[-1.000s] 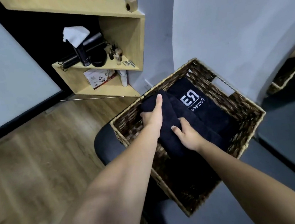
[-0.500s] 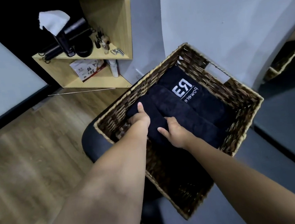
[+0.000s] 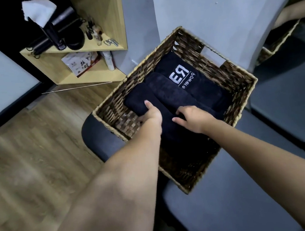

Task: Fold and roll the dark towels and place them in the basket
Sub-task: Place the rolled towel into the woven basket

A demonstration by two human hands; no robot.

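A brown woven basket (image 3: 239,75) stands on a dark padded seat. Inside lie rolled dark towels side by side: one with a white logo (image 3: 196,79) at the back, a second roll (image 3: 172,93) beside it, and a nearest roll (image 3: 138,102). My left hand (image 3: 152,113) grips the near roll at its end, thumb on top, fingers underneath. My right hand (image 3: 192,118) rests on the same roll further right, fingers curled into the dark cloth. The front part of the basket floor is dark and hard to read.
A wooden shelf unit (image 3: 90,76) with bottles, a tissue holder and a packet stands at the back left. A grey wall (image 3: 222,18) rises behind the basket. Wood floor (image 3: 32,152) lies to the left. A second woven basket (image 3: 278,38) shows at the far right.
Both hands have lowered the near roll into the basket beside the other rolls. The left hand has slid to the roll's end near the basket's left wall.
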